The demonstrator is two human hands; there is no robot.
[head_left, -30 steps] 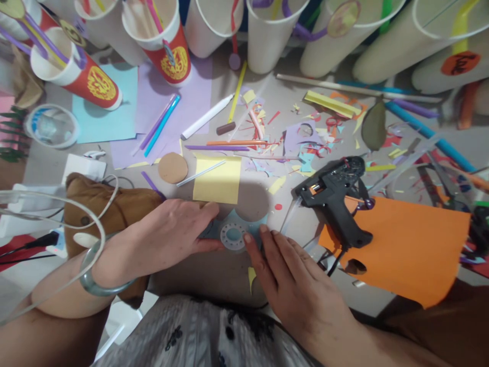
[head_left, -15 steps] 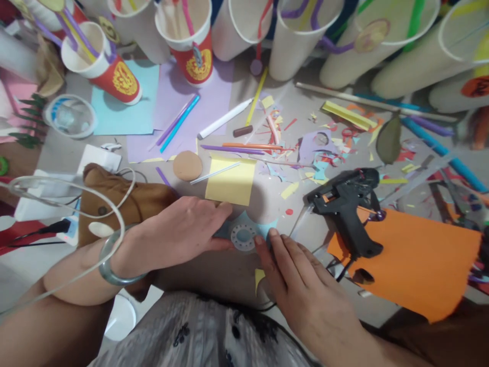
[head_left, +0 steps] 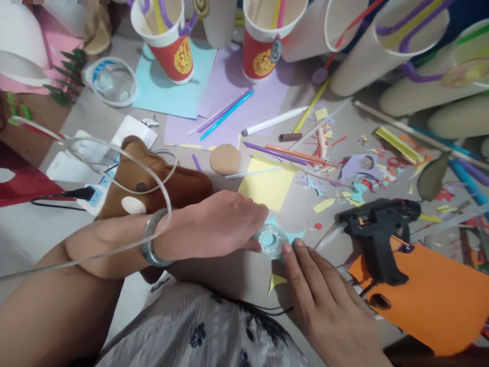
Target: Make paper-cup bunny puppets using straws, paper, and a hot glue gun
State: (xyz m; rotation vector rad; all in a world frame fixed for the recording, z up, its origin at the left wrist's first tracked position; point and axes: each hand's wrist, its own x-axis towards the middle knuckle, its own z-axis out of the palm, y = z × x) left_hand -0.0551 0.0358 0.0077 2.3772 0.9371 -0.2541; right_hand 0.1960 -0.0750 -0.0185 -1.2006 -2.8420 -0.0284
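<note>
A small whitish ring with dots around it, like a tape core (head_left: 272,249), lies on light blue paper (head_left: 296,233) at the table's near side. A pale blue round shows in the ring's middle. My left hand (head_left: 214,224) comes in from the left, its fingers curled and its thumb against the ring's left side. On the ring's right edge rest the fingertips of my right hand (head_left: 324,293), the fingers stretched out flat. Just beyond my left hand is a yellow paper square (head_left: 267,186) with a thin clear stick on it.
A black glue gun (head_left: 376,229) lies right, by orange paper (head_left: 439,290). Paper scraps (head_left: 359,186) cover the right middle. Paper cups (head_left: 263,56) line the back. A brown pouch (head_left: 153,183) sits left, near a power strip (head_left: 93,199); a white cable loops over my left forearm.
The view has shifted, so things sit farther right. A pale blue round now shows in the ring's middle, where an open-looking centre was. Both hands stay at the ring.
</note>
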